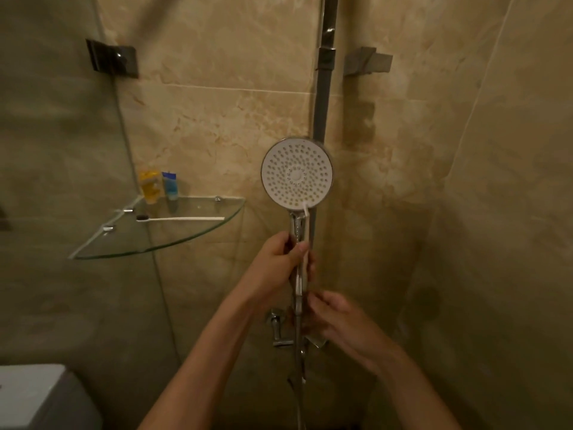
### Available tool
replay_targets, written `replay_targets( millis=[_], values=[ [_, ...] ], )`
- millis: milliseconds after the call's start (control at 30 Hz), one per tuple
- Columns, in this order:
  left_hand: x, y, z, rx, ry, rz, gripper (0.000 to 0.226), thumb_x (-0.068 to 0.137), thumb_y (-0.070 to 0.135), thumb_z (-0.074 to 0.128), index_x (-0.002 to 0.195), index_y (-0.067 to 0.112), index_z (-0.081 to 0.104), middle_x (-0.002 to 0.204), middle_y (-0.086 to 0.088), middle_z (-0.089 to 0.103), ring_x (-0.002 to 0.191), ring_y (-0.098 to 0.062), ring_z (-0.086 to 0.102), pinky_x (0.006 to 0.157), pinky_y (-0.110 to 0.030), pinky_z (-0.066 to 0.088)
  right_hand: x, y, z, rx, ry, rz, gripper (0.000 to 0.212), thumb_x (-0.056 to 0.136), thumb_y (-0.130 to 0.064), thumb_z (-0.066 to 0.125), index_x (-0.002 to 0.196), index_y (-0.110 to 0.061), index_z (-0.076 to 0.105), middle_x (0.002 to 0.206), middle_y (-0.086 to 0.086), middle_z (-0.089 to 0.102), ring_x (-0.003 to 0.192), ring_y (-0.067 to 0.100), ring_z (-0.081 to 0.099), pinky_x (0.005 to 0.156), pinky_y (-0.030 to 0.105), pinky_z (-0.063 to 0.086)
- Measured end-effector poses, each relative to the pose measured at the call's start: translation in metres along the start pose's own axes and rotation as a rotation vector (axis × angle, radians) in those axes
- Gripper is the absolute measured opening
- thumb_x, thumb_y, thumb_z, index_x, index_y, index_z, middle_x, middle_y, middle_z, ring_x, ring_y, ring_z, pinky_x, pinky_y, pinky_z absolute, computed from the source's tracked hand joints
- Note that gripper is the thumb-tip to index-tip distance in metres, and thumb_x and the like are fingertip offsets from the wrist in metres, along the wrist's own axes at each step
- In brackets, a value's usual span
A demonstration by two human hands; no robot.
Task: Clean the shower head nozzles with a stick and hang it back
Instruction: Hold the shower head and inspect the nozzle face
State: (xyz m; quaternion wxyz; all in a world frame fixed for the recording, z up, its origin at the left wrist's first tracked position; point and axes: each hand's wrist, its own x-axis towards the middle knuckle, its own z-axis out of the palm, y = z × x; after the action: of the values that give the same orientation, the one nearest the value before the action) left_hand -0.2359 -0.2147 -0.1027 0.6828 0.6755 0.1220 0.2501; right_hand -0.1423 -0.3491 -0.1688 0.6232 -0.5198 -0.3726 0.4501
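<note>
White and thin, the stick (306, 240) stands straight up along the shiny handle, and the left hand (279, 259) wraps around both. The right hand (338, 315) is lower, its fingers near the stick's bottom end; I cannot tell if it pinches it. Above both hands, the round shower head (297, 173) faces us, with the stick's tip at its lower edge.

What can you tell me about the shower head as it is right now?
The shower head is a round white disc dotted with rings of small nozzles, rimmed in chrome, on a chrome handle. It stands upright, face toward the camera, in front of the grey wall rail. The left hand grips the handle; the right hand sits lower, by the hose joint. A thin white stick runs up along the handle, its tip at the disc's lower edge.
</note>
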Motion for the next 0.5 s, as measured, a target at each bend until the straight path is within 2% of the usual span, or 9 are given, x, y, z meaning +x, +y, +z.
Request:
replay_targets(
  millis=[67,100,200,300,367,500],
  values=[
    [-0.001,0.000,0.003,-0.071,-0.019,-0.002,0.013,0.102,0.012,0.047,0.099,0.002,0.055,0.074,-0.003,0.068,0.066,-0.015,0.066,0.058,-0.029,0.056,-0.001,0.011,0.011,0.078,0.058,-0.020,0.024,0.091,-0.029,0.060,0.099,-0.015,0.077,0.098,0.012,0.073,0.091,0.026,0.070,0.088,0.042,0.056],
    [-0.001,0.000,0.005,-0.088,-0.018,0.007,0.013,0.102,0.013,0.046,0.099,0.003,0.055,0.075,-0.003,0.067,0.066,-0.016,0.065,0.059,-0.031,0.056,-0.001,0.012,0.016,0.155,0.069,-0.024,0.025,0.090,-0.025,0.059,0.102,-0.010,0.075,0.094,0.013,0.071,0.087,0.026,0.069,0.086,0.044,0.056],
    [-0.001,0.000,0.008,-0.127,-0.009,-0.005,0.013,0.100,0.016,0.049,0.098,0.007,0.058,0.077,-0.001,0.070,0.074,-0.019,0.068,0.071,-0.041,0.055,-0.005,0.007,0.022,0.306,0.019,-0.021,0.030,0.093,-0.016,0.055,0.116,0.000,0.064,0.086,0.011,0.066,0.072,0.020,0.062,0.069,0.032,0.052],
    [-0.001,0.002,0.009,-0.211,-0.024,-0.014,0.012,0.099,0.008,0.048,0.100,0.003,0.059,0.086,-0.007,0.071,0.080,-0.023,0.070,0.082,-0.045,0.055,-0.008,0.008,0.019,0.278,-0.021,-0.016,0.025,0.097,-0.016,0.051,0.114,0.000,0.058,0.076,0.003,0.055,0.062,0.013,0.046,0.059,0.025,0.041],
    [-0.003,0.003,0.011,-0.187,0.023,0.010,0.012,0.101,0.006,0.047,0.101,0.001,0.057,0.083,-0.006,0.069,0.074,-0.019,0.067,0.078,-0.041,0.055,-0.005,0.011,0.019,0.240,0.013,-0.032,0.020,0.094,-0.019,0.054,0.103,-0.005,0.065,0.073,0.002,0.052,0.060,0.012,0.042,0.060,0.025,0.037],
    [-0.009,-0.002,0.026,0.196,0.268,0.139,0.014,0.100,0.018,0.052,0.102,0.004,0.056,0.075,0.003,0.067,0.066,-0.004,0.064,0.064,-0.020,0.053,0.004,0.018,0.024,0.034,0.144,-0.129,0.018,0.091,-0.030,0.059,0.084,-0.017,0.070,0.069,0.000,0.054,0.059,0.011,0.044,0.059,0.025,0.039]
  ],
)
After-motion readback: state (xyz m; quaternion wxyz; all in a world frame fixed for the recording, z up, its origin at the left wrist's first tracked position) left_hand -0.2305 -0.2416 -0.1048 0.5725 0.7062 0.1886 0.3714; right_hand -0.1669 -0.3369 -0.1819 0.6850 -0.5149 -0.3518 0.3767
